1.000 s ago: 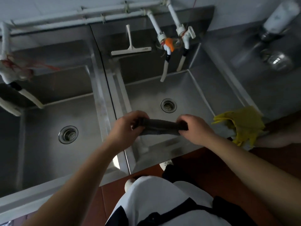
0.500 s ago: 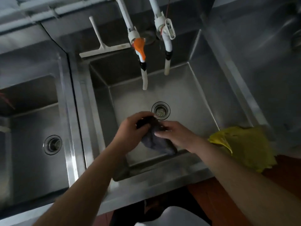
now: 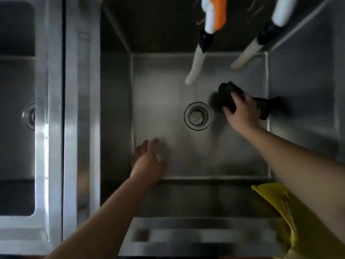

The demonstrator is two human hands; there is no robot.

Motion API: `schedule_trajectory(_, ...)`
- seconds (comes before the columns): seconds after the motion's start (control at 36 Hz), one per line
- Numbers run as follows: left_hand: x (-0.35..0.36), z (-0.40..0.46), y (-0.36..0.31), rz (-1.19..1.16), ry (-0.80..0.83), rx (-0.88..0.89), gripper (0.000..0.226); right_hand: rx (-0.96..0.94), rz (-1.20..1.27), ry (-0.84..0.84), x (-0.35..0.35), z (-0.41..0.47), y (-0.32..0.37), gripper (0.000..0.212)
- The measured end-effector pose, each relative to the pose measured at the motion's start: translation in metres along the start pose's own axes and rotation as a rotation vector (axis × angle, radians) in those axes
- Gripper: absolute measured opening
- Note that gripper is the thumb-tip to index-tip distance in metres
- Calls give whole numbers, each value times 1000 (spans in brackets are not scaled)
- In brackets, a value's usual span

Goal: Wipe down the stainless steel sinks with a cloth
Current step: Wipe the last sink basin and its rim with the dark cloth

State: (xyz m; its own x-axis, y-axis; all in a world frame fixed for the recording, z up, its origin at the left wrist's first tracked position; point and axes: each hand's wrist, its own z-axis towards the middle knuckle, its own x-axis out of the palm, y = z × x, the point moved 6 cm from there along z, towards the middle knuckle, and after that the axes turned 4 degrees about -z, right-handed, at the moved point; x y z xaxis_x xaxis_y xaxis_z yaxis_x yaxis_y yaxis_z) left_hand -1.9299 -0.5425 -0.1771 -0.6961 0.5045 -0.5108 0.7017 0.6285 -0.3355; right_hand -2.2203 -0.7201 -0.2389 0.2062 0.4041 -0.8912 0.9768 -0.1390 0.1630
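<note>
A deep stainless steel sink [image 3: 168,113] fills the middle of the view, with a round drain strainer [image 3: 198,116] in its floor. My right hand [image 3: 240,111] presses a dark grey cloth [image 3: 228,94] onto the sink floor just right of the drain; part of the cloth trails against the right wall. My left hand [image 3: 149,161] hovers low near the front left corner of the same basin, fingers spread, holding nothing. A second sink [image 3: 16,116] lies to the left past a steel divider.
Two white tap hoses [image 3: 197,62] hang over the back of the basin, one with an orange tap handle [image 3: 220,14]. A yellow cloth [image 3: 280,208] drapes over the front right rim. The left sink's drain [image 3: 29,116] shows at the far left.
Both hands held the cloth together above the basin; now the left hand has let go and the right hand has carried the cloth down to the floor beside the drain. The camera leaned closer.
</note>
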Motion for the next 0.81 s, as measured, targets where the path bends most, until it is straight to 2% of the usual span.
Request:
schedule_trajectory(0.06, 5, 1, 1, 13, -23, 44, 80, -16, -139, 138, 27, 10, 1, 72)
schedule_trajectory(0.17, -5, -4, 1, -8, -103, 229, 79, 134, -126, 274, 67, 27, -6, 71)
schedule_trajectory(0.31, -28, -9, 15, 137, -101, 119, 74, 285, -10, 157, 89, 39, 22, 69)
schedule_trajectory(0.39, -72, -26, -6, 182, -382, 315, 66, 285, -22, 96, 100, 53, 55, 69)
schedule_trajectory(0.44, -106, -41, -12, 135, -620, 419, 64, 238, -8, 61, 102, 66, 91, 68)
schedule_trajectory(0.5, -127, -47, -4, 142, -718, 365, 70, 157, 42, 40, 103, 77, 136, 66)
schedule_trajectory(0.58, -138, -42, 19, 226, -755, 240, 81, 54, -10, 28, 106, 95, 209, 62)
schedule_trajectory(0.69, -133, -33, 43, 392, -763, 166, 78, -99, -41, 81, 118, 96, 288, 59)
schedule_trajectory(0.81, -127, -28, 43, 436, -804, 166, 77, -296, -101, 100, 138, 66, 313, 60)
